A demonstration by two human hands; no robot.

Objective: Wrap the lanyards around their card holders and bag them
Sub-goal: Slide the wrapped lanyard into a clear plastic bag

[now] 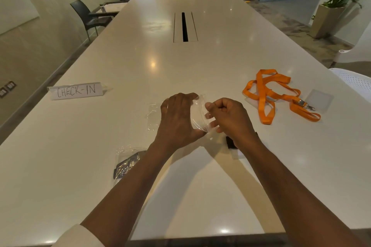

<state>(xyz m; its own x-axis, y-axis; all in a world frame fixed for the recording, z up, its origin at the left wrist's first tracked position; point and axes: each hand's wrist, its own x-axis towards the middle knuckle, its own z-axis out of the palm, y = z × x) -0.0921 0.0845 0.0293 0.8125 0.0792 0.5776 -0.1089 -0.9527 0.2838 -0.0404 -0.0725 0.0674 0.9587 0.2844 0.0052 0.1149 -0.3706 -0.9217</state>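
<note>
Both hands hold a clear plastic bag (197, 114) just above the white table (180, 66). My left hand (177, 119) grips its left side and my right hand (225, 115) pinches its right edge. An orange lanyard (270, 94) lies loose at the right, its metal clip next to a clear card holder (321, 99). A dark lanyard wrapped inside a clear bag (126, 164) rests under my left forearm. Another dark item (230, 142) on a card holder lies partly hidden under my right wrist. A spare clear bag (153, 115) lies flat beside my left hand.
A paper sign reading CHECK-IN (76, 90) stands at the left. A cable slot (184, 27) runs down the table's middle. A dark chair (88, 17) stands at the far left, and white chairs (355, 80) stand at the right edge.
</note>
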